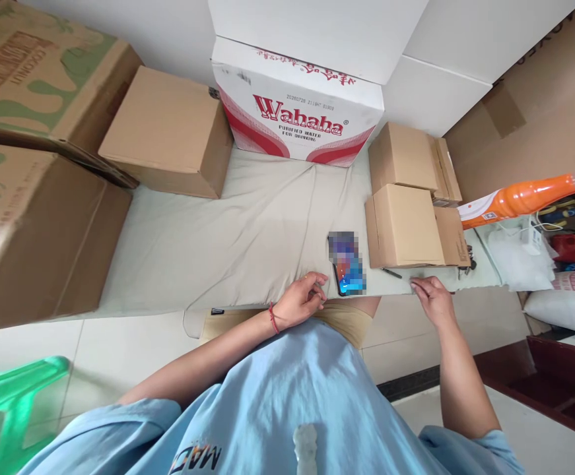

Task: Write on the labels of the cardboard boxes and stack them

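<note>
My left hand point(301, 299) rests at the front edge of the cloth-covered table, its fingers loosely curled and apart, with nothing in them. It lies just left of a phone point(349, 280), whose lit screen faces up and is partly pixelated. My right hand point(434, 298) is at the table edge further right, thumb and fingertips pinched together. Whatever is between them, if anything, is too small to make out. A thin dark pen-like stick point(391, 272) lies between the phone and my right hand, in front of the small cardboard boxes point(406, 227).
A white and red water carton point(297, 112) stands at the back. Brown cartons point(168, 132) crowd the left side. On the right are an orange bottle point(529, 196), keys point(470, 260) and plastic bags point(522, 257). A green stool point(20, 389) stands at lower left.
</note>
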The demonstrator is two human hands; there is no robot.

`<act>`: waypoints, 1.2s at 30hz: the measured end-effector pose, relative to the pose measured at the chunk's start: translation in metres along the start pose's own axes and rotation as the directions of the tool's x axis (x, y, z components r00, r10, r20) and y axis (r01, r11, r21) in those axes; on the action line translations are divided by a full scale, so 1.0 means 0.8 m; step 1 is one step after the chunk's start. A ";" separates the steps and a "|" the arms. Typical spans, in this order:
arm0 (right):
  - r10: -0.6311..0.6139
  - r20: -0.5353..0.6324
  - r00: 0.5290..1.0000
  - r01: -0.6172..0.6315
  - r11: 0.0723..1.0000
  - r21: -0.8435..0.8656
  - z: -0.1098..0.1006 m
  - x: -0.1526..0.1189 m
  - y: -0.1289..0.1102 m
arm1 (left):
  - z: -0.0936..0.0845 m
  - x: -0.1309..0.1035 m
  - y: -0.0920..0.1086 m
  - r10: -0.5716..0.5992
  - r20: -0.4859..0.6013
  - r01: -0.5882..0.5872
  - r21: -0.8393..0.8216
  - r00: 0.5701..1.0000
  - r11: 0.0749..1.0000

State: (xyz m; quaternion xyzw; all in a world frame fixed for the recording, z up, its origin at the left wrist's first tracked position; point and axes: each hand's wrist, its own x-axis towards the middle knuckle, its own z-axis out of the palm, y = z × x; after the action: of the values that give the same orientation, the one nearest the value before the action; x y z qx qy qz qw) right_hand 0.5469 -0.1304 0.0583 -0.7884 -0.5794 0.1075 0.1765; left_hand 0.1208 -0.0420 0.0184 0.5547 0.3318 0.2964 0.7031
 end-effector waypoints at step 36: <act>0.270 -0.572 0.774 -0.299 0.953 0.046 0.018 -0.070 -0.017 | -0.297 0.062 0.166 0.623 -0.635 0.248 0.764 0.457 0.596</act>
State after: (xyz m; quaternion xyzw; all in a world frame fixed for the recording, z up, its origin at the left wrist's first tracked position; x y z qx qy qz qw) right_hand 0.5123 -0.1780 0.0487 -0.8664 -0.3761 -0.1224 0.3049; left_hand -0.0452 0.1632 0.1022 0.6043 0.6568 0.4450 0.0736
